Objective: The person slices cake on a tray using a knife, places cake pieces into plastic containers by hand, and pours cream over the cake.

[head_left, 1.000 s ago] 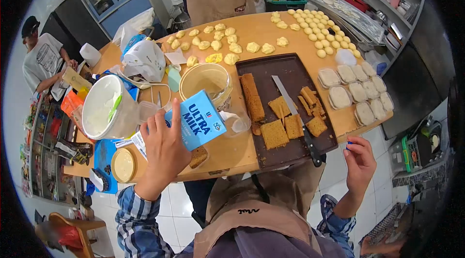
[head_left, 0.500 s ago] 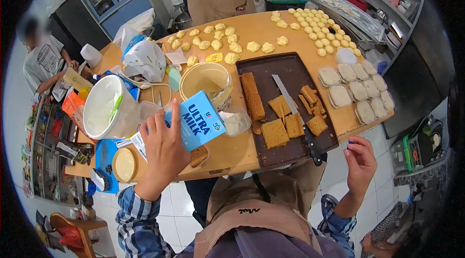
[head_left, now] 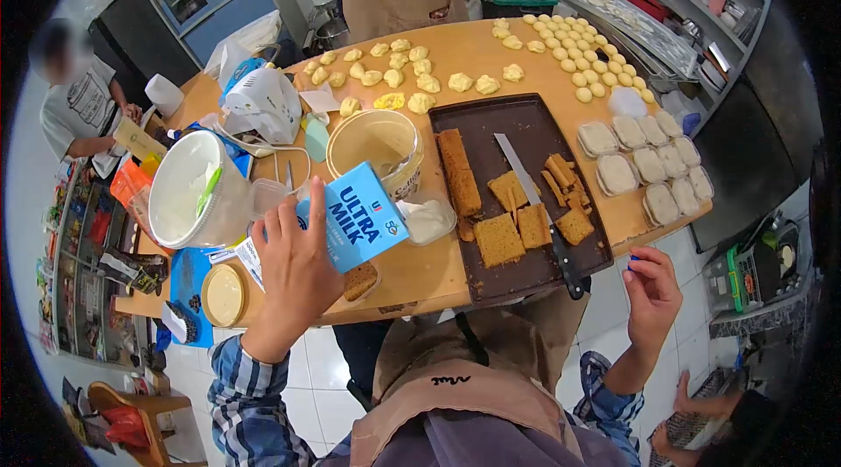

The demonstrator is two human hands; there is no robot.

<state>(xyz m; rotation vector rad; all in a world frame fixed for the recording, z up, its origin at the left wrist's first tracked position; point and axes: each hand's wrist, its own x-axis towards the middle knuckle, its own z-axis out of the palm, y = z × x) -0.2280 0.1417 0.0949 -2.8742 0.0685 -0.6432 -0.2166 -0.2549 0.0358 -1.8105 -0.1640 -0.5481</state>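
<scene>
My left hand (head_left: 296,270) is wrapped around a blue milk carton (head_left: 361,217), held tilted with its end pointing right. Just beyond that end sits a clear plastic tub (head_left: 429,220) with something white in it. A large open bucket (head_left: 375,138) stands behind the carton, and a small tub of brown cake (head_left: 360,281) is partly hidden beneath it. Off the table's front right edge, my right hand (head_left: 653,296) pinches a small blue cap (head_left: 632,258), mostly covered by the fingers. Between my hands lies a dark baking tray (head_left: 491,287) with cut brown cake (head_left: 498,240) and a knife (head_left: 519,171).
Dough pieces (head_left: 460,81) and rows of dough balls (head_left: 583,55) cover the far side. Lidded tubs (head_left: 648,165) are grouped at right. A white bucket (head_left: 197,195) and a mixer (head_left: 263,103) stand at left. One person stands across the table, another at far left.
Both hands keep nearly the same pose, with the carton still tilted. The view has shifted slightly. More of a person's legs and feet shows at the lower right.
</scene>
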